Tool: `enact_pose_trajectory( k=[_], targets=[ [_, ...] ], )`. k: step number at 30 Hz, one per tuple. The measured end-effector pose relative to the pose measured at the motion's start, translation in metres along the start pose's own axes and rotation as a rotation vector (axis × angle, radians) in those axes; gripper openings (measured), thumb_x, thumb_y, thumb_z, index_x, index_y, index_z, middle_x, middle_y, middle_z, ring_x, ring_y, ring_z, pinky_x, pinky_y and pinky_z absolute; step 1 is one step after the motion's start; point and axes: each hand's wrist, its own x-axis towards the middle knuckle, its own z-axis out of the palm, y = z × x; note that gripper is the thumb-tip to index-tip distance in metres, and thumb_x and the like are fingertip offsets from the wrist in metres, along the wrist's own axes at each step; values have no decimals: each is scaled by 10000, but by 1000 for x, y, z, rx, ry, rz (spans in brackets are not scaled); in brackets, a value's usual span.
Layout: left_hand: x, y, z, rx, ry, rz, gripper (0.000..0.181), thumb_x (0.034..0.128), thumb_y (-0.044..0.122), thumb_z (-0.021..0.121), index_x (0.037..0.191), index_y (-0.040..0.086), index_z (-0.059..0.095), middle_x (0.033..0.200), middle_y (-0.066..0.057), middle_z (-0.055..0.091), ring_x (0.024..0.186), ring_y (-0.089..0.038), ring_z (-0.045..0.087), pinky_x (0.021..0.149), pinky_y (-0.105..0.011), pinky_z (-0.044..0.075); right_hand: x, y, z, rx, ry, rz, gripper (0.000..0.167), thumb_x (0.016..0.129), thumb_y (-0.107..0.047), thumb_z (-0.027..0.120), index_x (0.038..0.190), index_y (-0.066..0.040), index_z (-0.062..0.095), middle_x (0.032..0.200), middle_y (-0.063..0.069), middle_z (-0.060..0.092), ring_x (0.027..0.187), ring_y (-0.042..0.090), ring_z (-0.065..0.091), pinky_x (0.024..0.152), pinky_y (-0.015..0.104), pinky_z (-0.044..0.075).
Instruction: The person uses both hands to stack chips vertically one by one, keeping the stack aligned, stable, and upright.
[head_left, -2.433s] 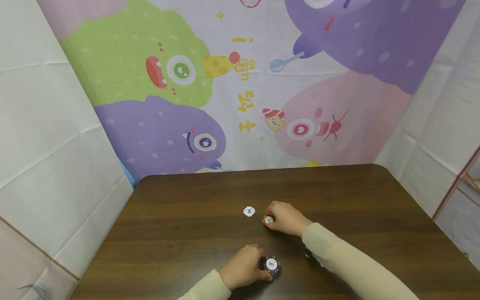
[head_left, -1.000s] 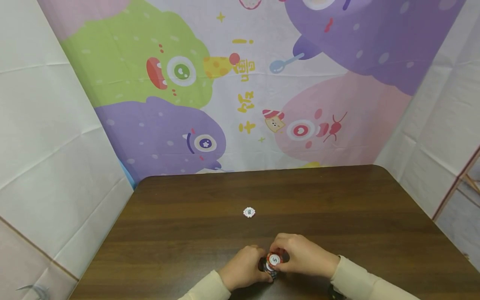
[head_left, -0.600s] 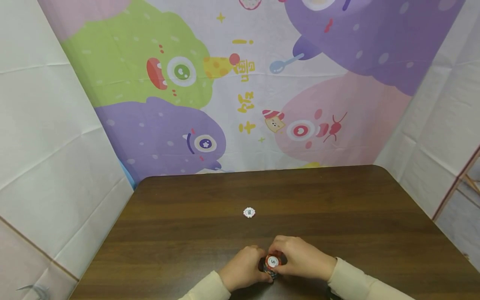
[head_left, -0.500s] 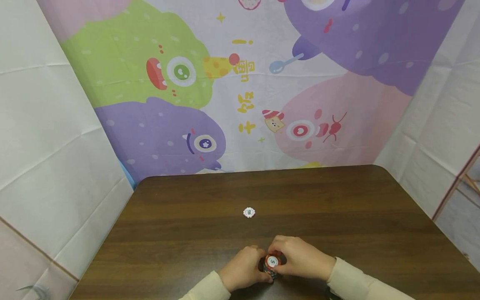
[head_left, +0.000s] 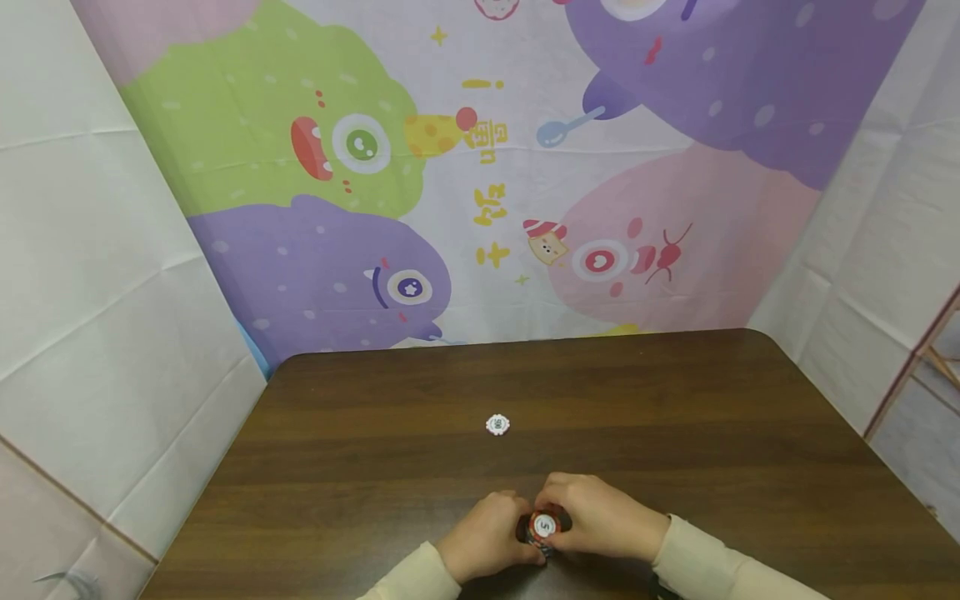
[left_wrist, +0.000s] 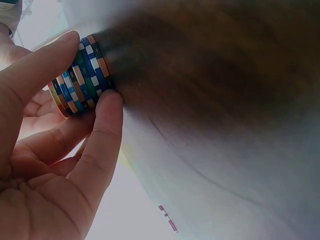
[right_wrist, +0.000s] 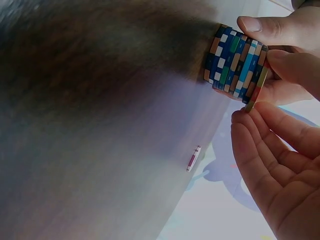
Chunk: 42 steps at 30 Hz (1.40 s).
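A stack of poker chips (right_wrist: 232,62) in several colours stands on the table near its front. My left hand (head_left: 486,537) grips the stack from the left, thumb and fingers around its sides. On top lies a red poker chip (head_left: 544,525) marked 5, its rim pinched between the thumb and fingers of my right hand (head_left: 611,517). In the left wrist view the stack's layered edges (left_wrist: 82,77) show between the left thumb and fingers. A white poker chip (head_left: 498,425) lies flat by itself farther back on the table.
The brown wooden table (head_left: 360,417) reaches back to a cartoon-printed cloth backdrop (head_left: 480,167). Pale cloth panels (head_left: 112,250) close in the left and right sides.
My right hand has brought the red chip from beside the white chip to the top of the stack and lowered it there. My left hand has stayed around the stack.
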Motion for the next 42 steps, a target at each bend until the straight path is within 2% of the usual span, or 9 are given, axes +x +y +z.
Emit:
enact_pose_trajectory(
  k=[4, 11, 19, 23, 31, 36, 42],
  targets=[
    [0, 0, 0, 3, 3, 5, 339, 678, 267, 884, 936, 117, 723, 779, 126, 588, 663, 29, 431, 583, -152, 403, 0, 0, 0, -7, 12, -20, 243, 794, -176, 778, 1016, -116, 698, 947, -73, 630, 813, -33, 549, 695, 151, 488],
    [0, -2, 0, -13, 22, 37, 369, 683, 250, 882, 977, 115, 705, 842, 113, 644, 727, 36, 504, 643, -141, 438, -1, -2, -1, 16, -9, 21, 257, 801, -195, 773, 1032, -115, 697, 955, -77, 623, 819, -32, 548, 715, 149, 493],
    [-2, -2, -1, -32, 32, 41, 338, 714, 248, 862, 974, 114, 692, 775, 115, 566, 660, 41, 431, 578, -139, 406, 2, -1, -4, 25, -16, 4, 267, 794, -202, 772, 1034, -117, 695, 957, -77, 623, 815, -28, 546, 711, 152, 490],
    [-4, 0, -2, -54, 22, 39, 340, 736, 237, 848, 1003, 91, 697, 777, 105, 573, 652, 48, 427, 575, -130, 413, 7, 1, -12, 54, -21, 23, 256, 817, -211, 762, 1039, -107, 690, 964, -51, 630, 831, 29, 583, 716, 179, 503],
    [-4, 2, -3, -38, 25, 38, 362, 726, 242, 855, 1012, 85, 698, 808, 104, 603, 681, 37, 468, 616, -131, 427, 28, 16, -24, 15, 33, 73, 304, 831, -234, 762, 1069, -63, 681, 996, 31, 656, 869, 136, 634, 744, 232, 529],
    [-5, 2, -2, -22, 38, 31, 404, 714, 252, 863, 1033, 67, 701, 870, 75, 656, 727, 31, 507, 663, -140, 449, 48, 27, -27, -31, 82, 105, 321, 813, -239, 775, 1054, -46, 689, 990, 29, 667, 875, 160, 652, 763, 280, 543],
    [-5, 1, -2, -37, 30, 25, 406, 725, 249, 856, 1047, 61, 697, 902, 61, 665, 740, 31, 513, 670, -138, 457, 73, 38, -23, -50, 82, 158, 357, 815, -235, 772, 1089, -24, 685, 1018, 73, 673, 885, 183, 642, 783, 344, 542]
  ],
)
